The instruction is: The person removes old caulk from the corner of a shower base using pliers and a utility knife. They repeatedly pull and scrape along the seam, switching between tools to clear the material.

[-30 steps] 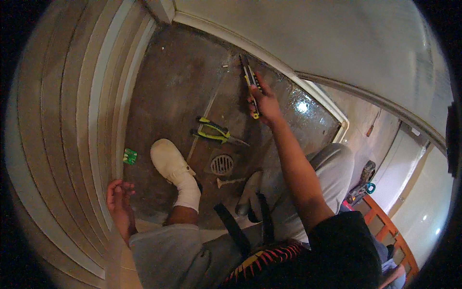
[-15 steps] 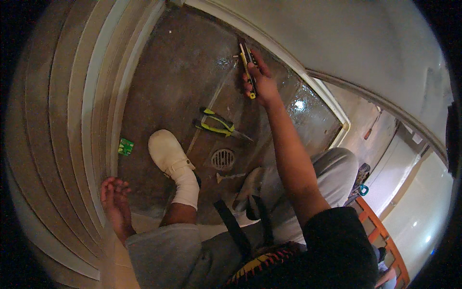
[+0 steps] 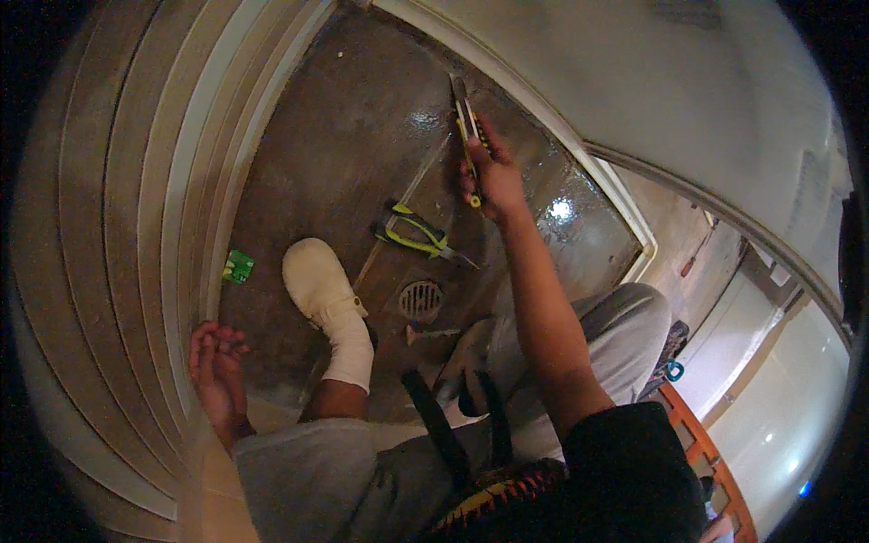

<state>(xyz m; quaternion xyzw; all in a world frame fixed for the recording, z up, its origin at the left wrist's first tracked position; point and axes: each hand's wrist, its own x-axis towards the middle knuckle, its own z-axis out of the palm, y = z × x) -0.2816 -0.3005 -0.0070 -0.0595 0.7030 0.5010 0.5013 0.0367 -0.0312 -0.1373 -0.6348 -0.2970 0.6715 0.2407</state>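
Note:
My right hand (image 3: 496, 181) is wrapped round a yellow and black utility knife (image 3: 469, 136) at the far side of the wet brown floor. The knife points away from me, its tip close to the floor near the white frame; whether it touches cannot be told. Long-nose pliers (image 3: 418, 233) with yellow-green and black handles lie on the floor, nearer to me. At the lower left my left hand (image 3: 219, 371) holds nothing, its fingers loosely bent and apart, beside the slatted panel (image 3: 136, 271).
A round floor drain (image 3: 421, 301) sits near my feet, with a small T-shaped object (image 3: 430, 334) beside it. By the left edge lies a green packet (image 3: 238, 266). A pale panel (image 3: 706, 81) stands on the right, and a screwdriver-like tool (image 3: 695, 257) lies beyond the frame.
My right hand has drawn back slightly toward me with the knife. The whole view has shifted a little; the pliers and my left hand look otherwise the same.

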